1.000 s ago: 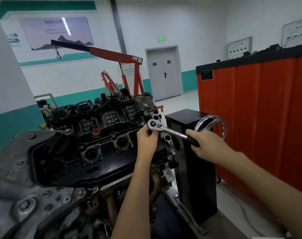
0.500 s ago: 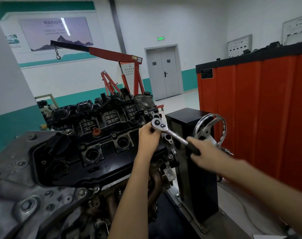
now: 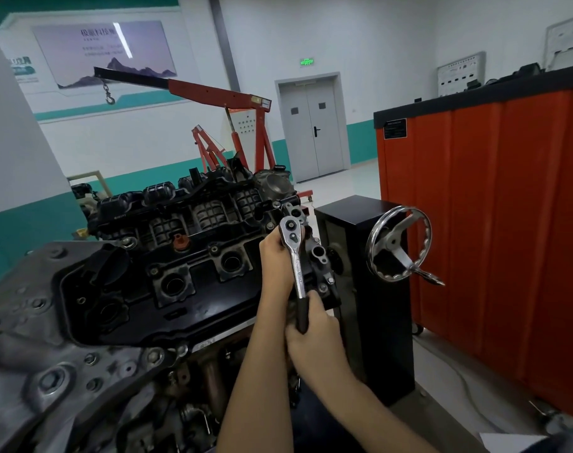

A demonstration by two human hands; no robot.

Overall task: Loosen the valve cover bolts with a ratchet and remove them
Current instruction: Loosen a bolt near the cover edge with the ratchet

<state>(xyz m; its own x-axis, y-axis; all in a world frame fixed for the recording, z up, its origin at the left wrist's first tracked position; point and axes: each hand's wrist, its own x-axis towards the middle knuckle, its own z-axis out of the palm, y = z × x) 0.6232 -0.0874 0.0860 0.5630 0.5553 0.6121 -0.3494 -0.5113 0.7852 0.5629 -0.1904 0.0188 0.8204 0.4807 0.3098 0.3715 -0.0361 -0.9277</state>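
The black valve cover tops an engine on a stand, with small bolts along its edges. A chrome ratchet stands at the cover's right end, its round head up and its black grip pointing down toward me. My left hand wraps around the socket under the ratchet head, hiding the bolt there. My right hand is closed around the black grip, close to my left wrist.
A black stand column with a chrome handwheel stands just right of the engine. Behind it is an orange cabinet. A red engine hoist stands at the back. The grey engine end plate fills the lower left.
My right hand has swung the ratchet handle from pointing right toward the handwheel to pointing down toward me. My left hand stayed at the ratchet head.
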